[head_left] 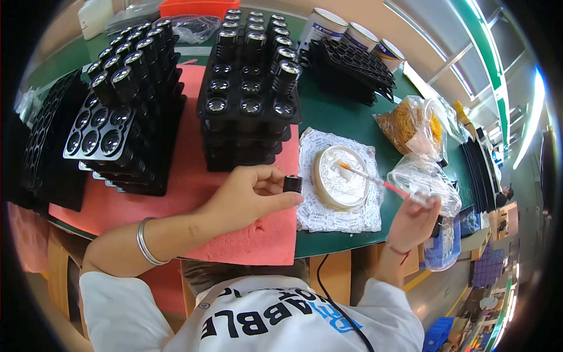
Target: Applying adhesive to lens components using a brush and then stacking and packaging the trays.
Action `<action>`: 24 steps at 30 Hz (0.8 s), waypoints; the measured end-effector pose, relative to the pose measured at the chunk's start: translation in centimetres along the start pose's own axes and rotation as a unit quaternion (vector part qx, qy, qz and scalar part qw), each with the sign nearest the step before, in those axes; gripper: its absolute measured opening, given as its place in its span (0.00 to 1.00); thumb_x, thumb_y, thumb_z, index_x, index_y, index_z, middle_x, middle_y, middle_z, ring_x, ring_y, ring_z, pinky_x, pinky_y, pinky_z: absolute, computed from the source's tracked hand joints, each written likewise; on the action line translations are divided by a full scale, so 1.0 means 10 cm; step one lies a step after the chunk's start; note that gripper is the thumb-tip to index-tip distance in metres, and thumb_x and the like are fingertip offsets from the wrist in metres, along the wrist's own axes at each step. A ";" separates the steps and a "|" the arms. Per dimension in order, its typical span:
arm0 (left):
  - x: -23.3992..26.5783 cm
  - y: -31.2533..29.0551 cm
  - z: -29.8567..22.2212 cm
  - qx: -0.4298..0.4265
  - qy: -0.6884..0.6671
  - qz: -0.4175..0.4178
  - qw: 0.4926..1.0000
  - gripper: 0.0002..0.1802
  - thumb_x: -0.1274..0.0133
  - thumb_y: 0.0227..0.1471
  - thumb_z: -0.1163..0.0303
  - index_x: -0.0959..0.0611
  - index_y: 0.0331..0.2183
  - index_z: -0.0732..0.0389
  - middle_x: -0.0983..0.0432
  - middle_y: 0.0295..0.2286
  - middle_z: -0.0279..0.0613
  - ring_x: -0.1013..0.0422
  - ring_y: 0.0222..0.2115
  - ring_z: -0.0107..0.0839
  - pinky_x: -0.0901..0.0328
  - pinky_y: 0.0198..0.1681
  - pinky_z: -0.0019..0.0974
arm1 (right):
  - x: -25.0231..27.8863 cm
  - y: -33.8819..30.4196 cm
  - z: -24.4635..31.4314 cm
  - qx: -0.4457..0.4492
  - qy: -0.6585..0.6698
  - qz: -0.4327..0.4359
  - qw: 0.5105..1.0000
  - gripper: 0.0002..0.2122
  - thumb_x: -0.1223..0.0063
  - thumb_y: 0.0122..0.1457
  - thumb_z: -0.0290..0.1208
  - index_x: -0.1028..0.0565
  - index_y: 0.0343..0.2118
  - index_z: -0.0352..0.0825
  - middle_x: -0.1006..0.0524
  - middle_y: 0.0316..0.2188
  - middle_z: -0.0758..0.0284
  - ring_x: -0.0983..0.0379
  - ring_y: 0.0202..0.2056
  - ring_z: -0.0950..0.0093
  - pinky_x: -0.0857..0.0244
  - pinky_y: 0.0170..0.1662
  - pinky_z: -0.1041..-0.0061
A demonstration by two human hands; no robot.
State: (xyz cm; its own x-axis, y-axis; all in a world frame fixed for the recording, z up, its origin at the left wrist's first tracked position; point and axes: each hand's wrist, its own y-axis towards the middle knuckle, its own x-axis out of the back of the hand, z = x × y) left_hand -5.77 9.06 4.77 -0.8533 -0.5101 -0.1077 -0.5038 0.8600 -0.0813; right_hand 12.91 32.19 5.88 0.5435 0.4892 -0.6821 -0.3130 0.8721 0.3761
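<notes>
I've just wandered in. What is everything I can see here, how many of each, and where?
Small cylinder: one, black, left hand
Brush-like tool: one, red and orange, right hand
Dish: one, pale, white contents, on paper
Paper: white, patterned, right of mat
Mat: one, pinkish red, on table
Loaded tray stacks: two, black, table's left and middle
Nested trays: one pile, black, back right
Tins: three, white and blue, behind that pile
Bag of bands: one, clear, yellowish contents, right
Table: one, green, beneath these
Cable: one, black, across shirt
Background clutter: too small to count
Shirt: one, white, bottom
Left hand: one, by mat's right edge
Right hand: one, right of paper
</notes>
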 end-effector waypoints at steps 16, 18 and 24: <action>0.01 0.04 -0.03 0.018 0.008 -0.015 1.000 0.14 0.37 0.38 0.68 0.24 0.26 0.65 0.29 0.21 0.32 0.36 0.22 0.16 0.39 0.28 0.21 | 0.28 -0.70 -0.31 0.097 -0.055 0.105 0.988 0.11 0.66 0.61 0.37 0.36 0.27 0.36 0.39 0.17 0.72 0.48 0.22 0.81 0.53 0.26 0.82; 0.03 0.04 -0.02 0.018 0.016 -0.017 1.000 0.14 0.37 0.38 0.69 0.24 0.26 0.65 0.29 0.21 0.32 0.36 0.22 0.16 0.39 0.28 0.21 | 0.28 -0.72 -0.31 0.112 -0.070 0.097 0.986 0.11 0.65 0.61 0.38 0.37 0.26 0.36 0.39 0.16 0.72 0.49 0.21 0.81 0.54 0.25 0.81; 0.05 0.03 0.00 0.005 0.027 -0.020 0.999 0.14 0.37 0.37 0.69 0.25 0.25 0.64 0.29 0.21 0.31 0.36 0.22 0.16 0.39 0.28 0.21 | 0.26 -0.73 -0.35 0.120 -0.069 0.106 0.985 0.11 0.64 0.61 0.38 0.38 0.26 0.37 0.39 0.16 0.72 0.50 0.21 0.80 0.54 0.25 0.81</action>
State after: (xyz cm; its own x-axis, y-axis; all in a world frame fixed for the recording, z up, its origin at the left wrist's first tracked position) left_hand -6.34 9.10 4.69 -0.8383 -0.5429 -0.0509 -0.5371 0.8382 -0.0941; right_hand 13.86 27.10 -0.80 0.5921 0.6420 -0.4870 -0.2471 0.7199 0.6486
